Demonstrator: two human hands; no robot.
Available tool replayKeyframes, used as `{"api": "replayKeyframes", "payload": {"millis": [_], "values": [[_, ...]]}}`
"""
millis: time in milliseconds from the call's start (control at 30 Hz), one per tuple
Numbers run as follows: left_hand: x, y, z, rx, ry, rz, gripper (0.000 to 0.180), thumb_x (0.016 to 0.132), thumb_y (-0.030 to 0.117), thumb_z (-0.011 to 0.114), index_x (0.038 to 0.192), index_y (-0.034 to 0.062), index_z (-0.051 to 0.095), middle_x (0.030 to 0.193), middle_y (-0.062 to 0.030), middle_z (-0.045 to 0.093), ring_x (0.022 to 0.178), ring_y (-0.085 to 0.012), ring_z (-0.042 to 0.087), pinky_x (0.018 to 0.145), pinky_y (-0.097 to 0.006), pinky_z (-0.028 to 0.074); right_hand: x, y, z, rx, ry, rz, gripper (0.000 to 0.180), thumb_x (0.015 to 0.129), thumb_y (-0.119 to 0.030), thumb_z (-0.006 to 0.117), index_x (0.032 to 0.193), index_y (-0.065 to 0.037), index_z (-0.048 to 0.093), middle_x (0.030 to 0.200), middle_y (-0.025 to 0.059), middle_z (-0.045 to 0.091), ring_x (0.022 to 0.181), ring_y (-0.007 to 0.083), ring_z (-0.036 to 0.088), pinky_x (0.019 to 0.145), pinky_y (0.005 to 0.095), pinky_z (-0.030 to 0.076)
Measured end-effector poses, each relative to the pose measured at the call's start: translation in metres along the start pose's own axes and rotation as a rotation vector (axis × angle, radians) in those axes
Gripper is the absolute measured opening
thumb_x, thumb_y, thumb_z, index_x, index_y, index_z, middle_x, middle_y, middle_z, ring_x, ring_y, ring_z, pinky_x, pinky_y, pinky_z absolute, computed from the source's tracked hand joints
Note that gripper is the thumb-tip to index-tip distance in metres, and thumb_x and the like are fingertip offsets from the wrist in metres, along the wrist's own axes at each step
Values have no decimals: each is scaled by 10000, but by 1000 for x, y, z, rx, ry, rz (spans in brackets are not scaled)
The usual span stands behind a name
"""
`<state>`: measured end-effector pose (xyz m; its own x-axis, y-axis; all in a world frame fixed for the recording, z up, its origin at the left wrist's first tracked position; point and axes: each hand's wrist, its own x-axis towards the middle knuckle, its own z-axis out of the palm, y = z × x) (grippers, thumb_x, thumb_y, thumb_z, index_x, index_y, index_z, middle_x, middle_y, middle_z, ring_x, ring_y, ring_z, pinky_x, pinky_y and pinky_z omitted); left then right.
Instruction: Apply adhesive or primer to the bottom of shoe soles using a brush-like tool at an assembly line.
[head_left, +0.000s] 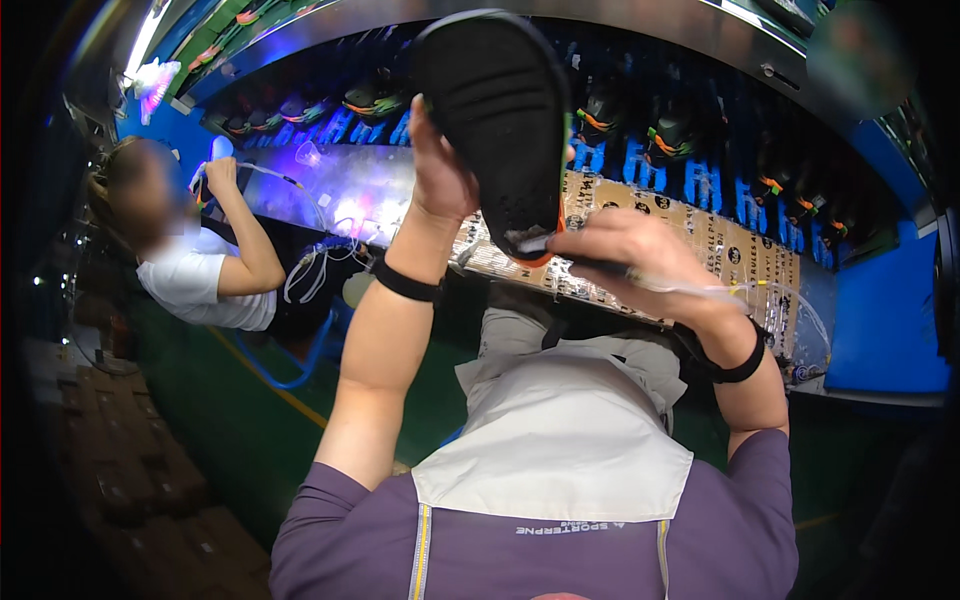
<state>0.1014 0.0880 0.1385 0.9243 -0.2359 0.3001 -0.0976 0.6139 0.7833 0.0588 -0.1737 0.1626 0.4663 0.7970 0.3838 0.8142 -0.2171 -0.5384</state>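
Note:
A black-soled shoe [500,120] with orange and green edging is held up in front of me, its sole facing me and one end pointing down. My left hand [442,170] is closed round its left side, the fingertips partly hidden behind it. At the lower end of the sole, my right hand [632,245] pinches a slim tool with a pale tip [534,243]. That tip touches or nearly touches the orange edge; I cannot tell which. A thin clear tube [690,290] runs along my right wrist toward the bench.
Printed cardboard [690,215] covers the bench before me. Behind it stand rows of shoes [670,140] on blue supports under a metal edge. To the left, a co-worker [205,255] in a white shirt holds something blue beside a violet-lit metal surface [345,180].

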Motion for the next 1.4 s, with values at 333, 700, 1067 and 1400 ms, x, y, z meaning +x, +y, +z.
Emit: {"api": "replayKeyframes", "payload": {"millis": [333,700,1067,1400], "values": [[49,-1,36,325,-108,-336,732,1078,633,417,1403,10,620,1260,-122,713,1099,-193,693,973,-334,556,3,2,-3,-101,-103,-90,286,858,-85,810,1138,-65,751,864,106,686,810,316,686,745,428,549],[58,-2,47,1018,-89,-566,850,1004,777,437,1123,14,792,983,-110,761,938,-176,691,839,-335,546,2,4,-9,17,-152,-153,343,836,-101,805,1176,-87,755,913,79,682,895,292,656,803,430,512],[-76,-53,-81,-434,240,-128,970,1001,809,295,1571,35,421,1545,-218,513,1427,-416,496,1144,-687,389,-52,56,26,614,619,502,171,921,-60,699,1073,1,747,876,5,695,761,60,584,671,234,460],[-159,-146,-57,-823,312,-496,1117,951,868,54,1623,21,331,1530,-379,453,1371,-552,510,1038,-672,496,-36,84,84,787,576,717,147,930,-120,710,1044,-34,745,838,-46,645,745,39,530,663,227,421]]}}
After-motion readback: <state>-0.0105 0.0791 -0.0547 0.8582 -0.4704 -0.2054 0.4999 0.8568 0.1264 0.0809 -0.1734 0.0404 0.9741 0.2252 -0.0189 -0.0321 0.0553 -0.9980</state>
